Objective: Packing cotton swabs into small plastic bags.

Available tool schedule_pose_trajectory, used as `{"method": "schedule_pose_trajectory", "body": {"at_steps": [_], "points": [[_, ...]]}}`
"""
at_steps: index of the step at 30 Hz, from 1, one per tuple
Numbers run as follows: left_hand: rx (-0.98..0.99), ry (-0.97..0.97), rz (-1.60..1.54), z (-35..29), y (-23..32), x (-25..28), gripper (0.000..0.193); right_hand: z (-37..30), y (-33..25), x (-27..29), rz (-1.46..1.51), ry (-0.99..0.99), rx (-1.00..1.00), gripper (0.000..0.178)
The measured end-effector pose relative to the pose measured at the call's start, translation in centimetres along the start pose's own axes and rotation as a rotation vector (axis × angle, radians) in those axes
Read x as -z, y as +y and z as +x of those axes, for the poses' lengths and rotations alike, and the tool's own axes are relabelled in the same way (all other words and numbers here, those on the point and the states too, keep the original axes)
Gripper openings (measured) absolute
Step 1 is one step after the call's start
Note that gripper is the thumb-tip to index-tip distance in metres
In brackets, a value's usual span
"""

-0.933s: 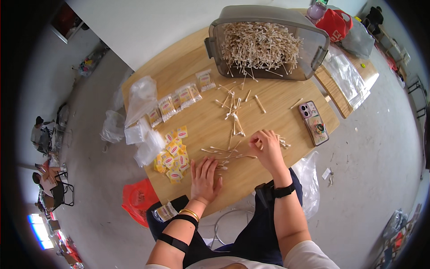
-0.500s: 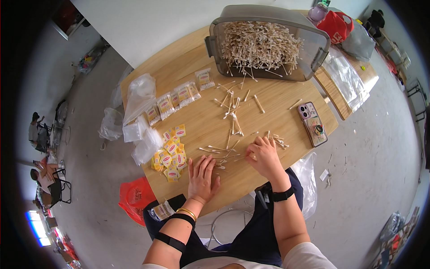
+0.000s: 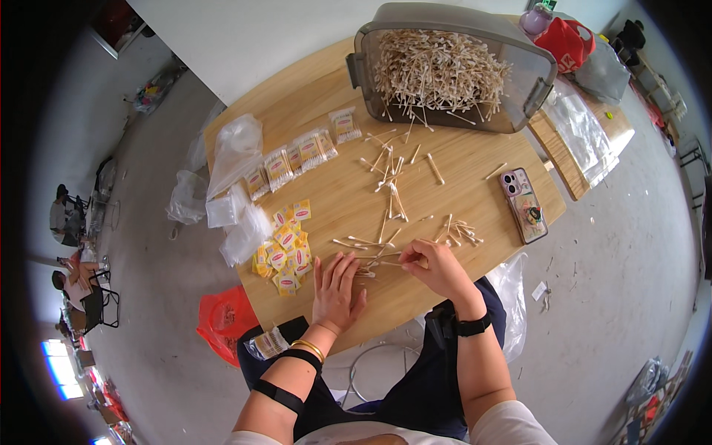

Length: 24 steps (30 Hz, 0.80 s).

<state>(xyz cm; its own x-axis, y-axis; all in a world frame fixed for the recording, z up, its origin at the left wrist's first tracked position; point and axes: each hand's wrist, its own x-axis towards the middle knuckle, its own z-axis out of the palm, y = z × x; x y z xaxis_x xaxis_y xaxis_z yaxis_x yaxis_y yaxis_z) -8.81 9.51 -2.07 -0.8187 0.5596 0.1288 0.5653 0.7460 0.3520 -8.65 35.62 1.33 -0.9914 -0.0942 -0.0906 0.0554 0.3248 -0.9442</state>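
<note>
A grey translucent plastic bin held heaped white-tipped wooden cotton swabs; clear plastic swab packets lay left of it. Before the bin, loose swabs lay scattered: left hand spread over some, right hand curled, its hold undetermined.

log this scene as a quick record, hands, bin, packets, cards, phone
left hand: palm down, fingertips at loose swabs
right hand: fingers curled near loose swabs, grip unclear
bin: grey, opening toward the person, swabs heaped inside
packets: mostly in a slanting row
cards: yellow, piled left of left hand
phone: table's right side, camera up
</note>
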Motion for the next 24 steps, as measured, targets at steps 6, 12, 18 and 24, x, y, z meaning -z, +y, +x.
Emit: {"method": "schedule_pose_trajectory", "body": {"at_steps": [6,12,18,24], "points": [[-0.022,0.074,-0.049,-0.2,-0.5,-0.4,0.061,0.1,-0.5,0.2,0.031,-0.022,-0.101,0.012],[-0.018,0.156,-0.167,-0.4,-0.8,-0.4,0.061,1.3,-0.6,-0.8,0.103,-0.016,-0.061,0.017],[0.188,0.420,-0.283,0.2,0.6,1.3,0.056,2.3,-1.3,-2.4,0.210,-0.073,-0.019,0.016],[0.395,0.238,-0.745,2.2,3.5,3.8,0.033,2.6,-0.9,-3.1,0.323,-0.153,0.033,0.013]]}}
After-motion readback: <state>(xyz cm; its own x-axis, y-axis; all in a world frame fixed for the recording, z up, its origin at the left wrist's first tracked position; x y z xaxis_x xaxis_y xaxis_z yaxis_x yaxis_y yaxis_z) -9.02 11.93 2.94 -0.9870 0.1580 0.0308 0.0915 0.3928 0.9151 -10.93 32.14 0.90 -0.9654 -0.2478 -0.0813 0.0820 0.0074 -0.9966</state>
